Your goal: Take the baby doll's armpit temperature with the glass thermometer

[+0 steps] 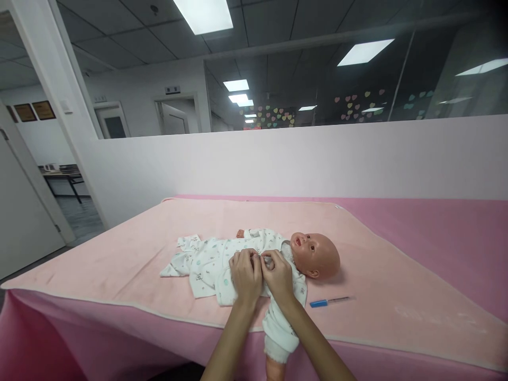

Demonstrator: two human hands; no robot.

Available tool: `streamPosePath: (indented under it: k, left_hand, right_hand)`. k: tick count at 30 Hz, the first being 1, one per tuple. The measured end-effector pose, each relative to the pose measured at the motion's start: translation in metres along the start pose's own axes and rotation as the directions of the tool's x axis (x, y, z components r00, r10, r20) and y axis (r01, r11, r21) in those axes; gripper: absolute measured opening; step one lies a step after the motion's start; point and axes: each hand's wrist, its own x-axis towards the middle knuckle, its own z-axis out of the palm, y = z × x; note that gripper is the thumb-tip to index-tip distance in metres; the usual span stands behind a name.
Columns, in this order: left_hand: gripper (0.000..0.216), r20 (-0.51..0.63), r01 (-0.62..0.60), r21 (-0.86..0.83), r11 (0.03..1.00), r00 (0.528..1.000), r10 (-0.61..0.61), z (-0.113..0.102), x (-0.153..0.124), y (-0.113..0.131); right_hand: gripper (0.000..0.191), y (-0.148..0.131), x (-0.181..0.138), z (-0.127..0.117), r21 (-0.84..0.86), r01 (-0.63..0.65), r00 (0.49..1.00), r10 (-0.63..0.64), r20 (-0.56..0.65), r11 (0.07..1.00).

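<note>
A baby doll (315, 254) lies on its back on a pink towel (130, 264), head to the right. It wears a white printed romper (206, 262). My left hand (246, 275) and my right hand (280, 276) rest side by side on the doll's chest. Both have their fingers curled and pinching the romper's front edge near the collar. One sleeved doll arm (280, 333) hangs toward me over the table edge.
A blue-capped thermometer or pen (328, 301) lies on the towel right of my hands. The table (444, 243) has a darker pink cover beneath the towel. A white partition wall stands behind. An open doorway is at the left.
</note>
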Motion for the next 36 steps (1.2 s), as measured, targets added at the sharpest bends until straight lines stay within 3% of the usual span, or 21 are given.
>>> streamPosePath:
  k: [7,12,20,26,28,31,33,36]
  left_hand:
    - [0.014,-0.045,-0.006,-0.087,0.996,0.999,0.002,-0.008,0.003,-0.008]
    - [0.015,-0.097,0.065,-0.099,0.993,0.992,-0.075,-0.018,0.004,-0.02]
    - [0.027,-0.076,0.142,-0.171,0.975,0.985,-0.157,-0.023,-0.002,-0.024]
    - [0.025,-0.097,0.215,-0.257,0.942,0.964,-0.246,-0.021,-0.001,-0.025]
    - [0.024,-0.1,0.209,-0.274,0.939,0.965,-0.244,-0.02,-0.001,-0.025]
    - [0.024,-0.095,0.203,-0.306,0.93,0.966,-0.242,-0.018,-0.001,-0.024]
    - [0.024,-0.093,0.199,-0.325,0.924,0.966,-0.241,-0.018,-0.002,-0.023]
    - [0.024,-0.101,0.184,-0.353,0.917,0.967,-0.233,-0.018,-0.002,-0.021]
  right_hand:
    - [0.008,0.0,-0.001,-0.001,0.021,-0.005,1.0,0.005,-0.006,1.0]
    - [0.008,-0.001,0.0,-0.002,0.06,-0.028,0.999,0.03,-0.035,0.998]
    - [0.008,-0.002,0.001,-0.003,0.088,-0.049,0.998,0.052,-0.028,0.995]
    - [0.014,-0.004,-0.003,-0.004,0.009,0.076,0.988,-0.074,-0.133,0.997]
    - [0.02,-0.006,-0.005,-0.005,-0.031,0.22,0.973,-0.222,-0.071,0.975]
    - [0.029,-0.009,-0.007,-0.005,-0.029,0.434,0.888,-0.422,0.181,0.901]
    - [0.033,-0.011,-0.006,-0.004,0.009,0.45,0.847,-0.43,0.313,0.893]
    - [0.033,-0.012,-0.003,-0.001,0.055,0.326,0.864,-0.321,0.389,0.944]
